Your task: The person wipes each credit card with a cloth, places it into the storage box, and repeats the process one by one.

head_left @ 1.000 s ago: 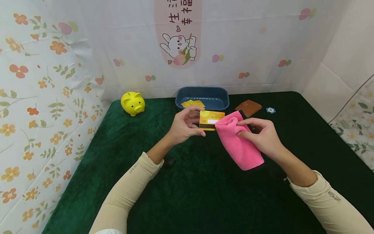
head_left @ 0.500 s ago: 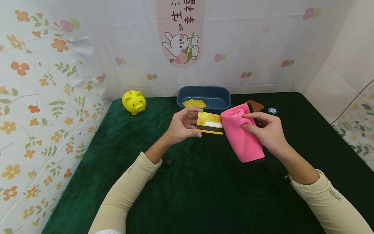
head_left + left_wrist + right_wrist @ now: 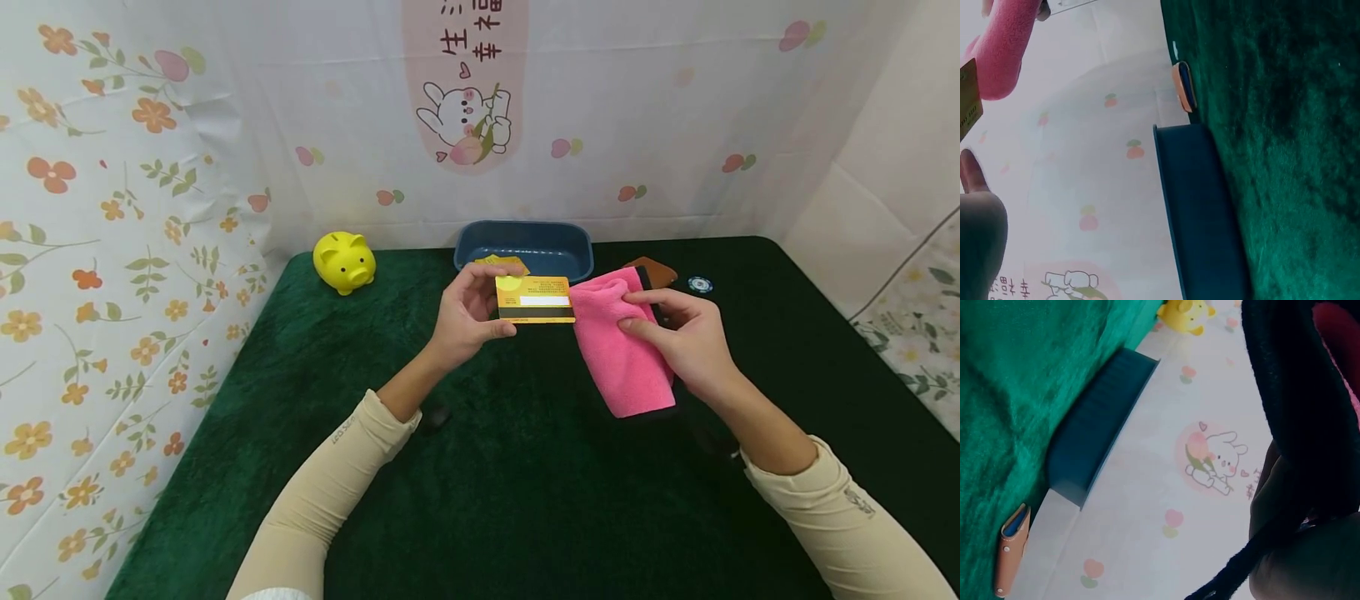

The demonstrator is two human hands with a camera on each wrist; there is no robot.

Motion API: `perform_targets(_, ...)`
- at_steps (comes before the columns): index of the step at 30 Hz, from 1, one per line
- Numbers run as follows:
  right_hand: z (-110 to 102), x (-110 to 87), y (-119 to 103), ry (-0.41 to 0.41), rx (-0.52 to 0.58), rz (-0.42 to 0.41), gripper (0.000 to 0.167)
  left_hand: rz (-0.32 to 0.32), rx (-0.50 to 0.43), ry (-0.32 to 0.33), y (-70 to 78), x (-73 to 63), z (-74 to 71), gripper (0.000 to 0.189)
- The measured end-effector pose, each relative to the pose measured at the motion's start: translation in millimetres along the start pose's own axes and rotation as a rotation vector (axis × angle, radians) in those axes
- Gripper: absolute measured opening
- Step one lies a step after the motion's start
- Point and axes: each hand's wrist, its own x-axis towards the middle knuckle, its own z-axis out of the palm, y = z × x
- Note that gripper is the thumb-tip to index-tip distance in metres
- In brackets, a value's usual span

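In the head view my left hand point(image 3: 467, 317) pinches the left end of a yellow bank card point(image 3: 536, 300), thumb below and fingers above. The card's dark stripe and white strip face me. My right hand point(image 3: 690, 337) grips a pink cloth point(image 3: 622, 362) with a dark backing, bunched at its top between thumb and fingers. The cloth's left edge meets the card's right edge; whether part of the card lies under it I cannot tell. In the right wrist view, the dark side of the cloth covers much of the fingers.
Behind the hands, a blue plastic basin point(image 3: 577, 262) holds several yellow cards point(image 3: 513, 262). A yellow piggy bank point(image 3: 343, 263) stands at the back left. Right of the basin lie a brown leather wallet point(image 3: 662, 273), partly hidden by the cloth, and a poker chip point(image 3: 701, 284).
Over the second, the cloth has slid right toward the card's end. In the last half second, the left hand has raised the card slightly and levelled it, covering more of the basin's cards.
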Motion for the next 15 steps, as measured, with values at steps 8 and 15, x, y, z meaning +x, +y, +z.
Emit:
perform_targets(8,2.7,-1.1,3.8,-0.006,-0.057,0.023,0.03,0.072,0.046,0.088,-6.3,-0.2,2.1,0.08)
perform_targets(15,2.9,1.4,4.0,-0.002,-0.055,0.042,0.029,0.04,0.13,0.147,-8.7,-2.1,0.2,0.08)
